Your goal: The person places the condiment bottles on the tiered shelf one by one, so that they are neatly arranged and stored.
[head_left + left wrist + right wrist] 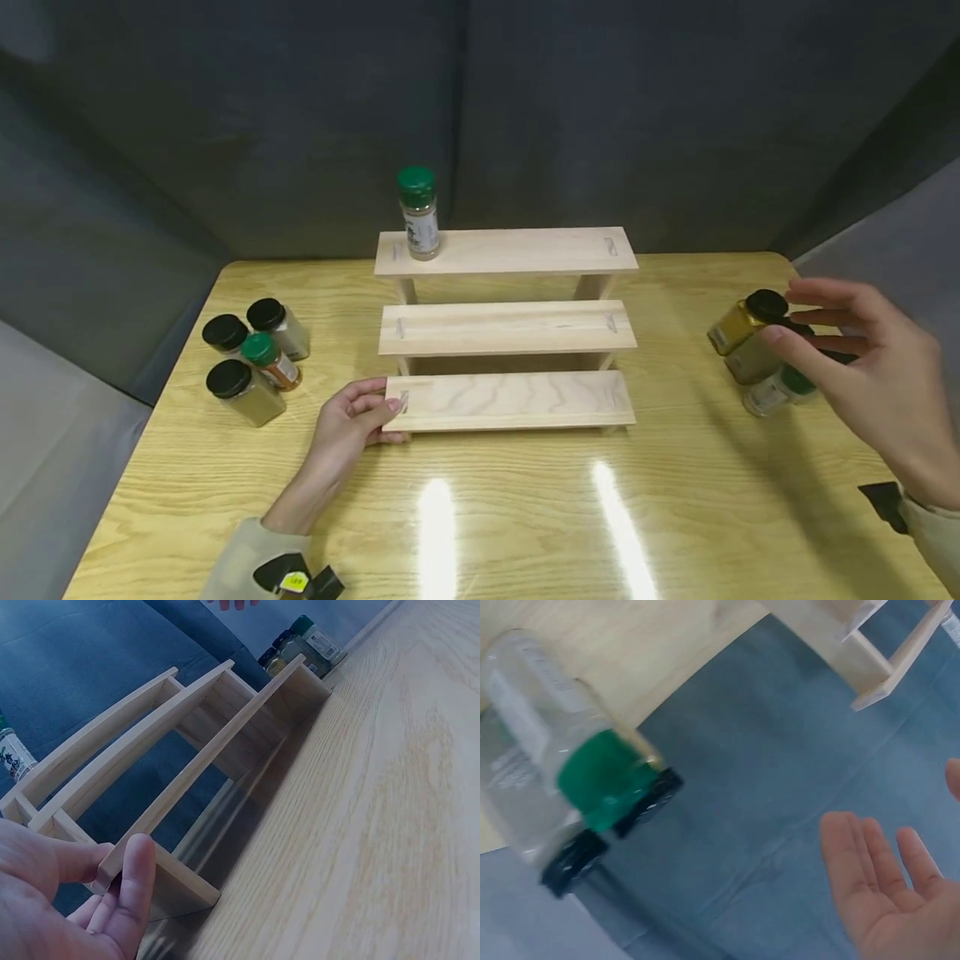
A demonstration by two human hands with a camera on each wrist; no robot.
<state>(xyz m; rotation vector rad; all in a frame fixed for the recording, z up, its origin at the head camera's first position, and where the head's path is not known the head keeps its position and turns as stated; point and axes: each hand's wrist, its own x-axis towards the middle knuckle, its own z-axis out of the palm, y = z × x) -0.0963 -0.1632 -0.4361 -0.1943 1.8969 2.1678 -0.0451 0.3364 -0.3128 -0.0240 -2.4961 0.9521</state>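
A left hand (347, 427) pinches the lowest step's left end on a wooden rack (510, 402), mid-table, its long axis running left to right, steps rising away. The right hand (877, 375), empty, thumb and fingers wide apart, hovers near jars (752, 357). A green-capped bottle (421, 221) stands upright, top step, left.

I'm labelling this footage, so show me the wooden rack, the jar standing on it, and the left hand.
Wooden rack (510, 327): head view, on its middle shelf board.
Green-capped jar (422, 225): head view, on its label.
Left hand (347, 427): head view, near the base of the thumb.
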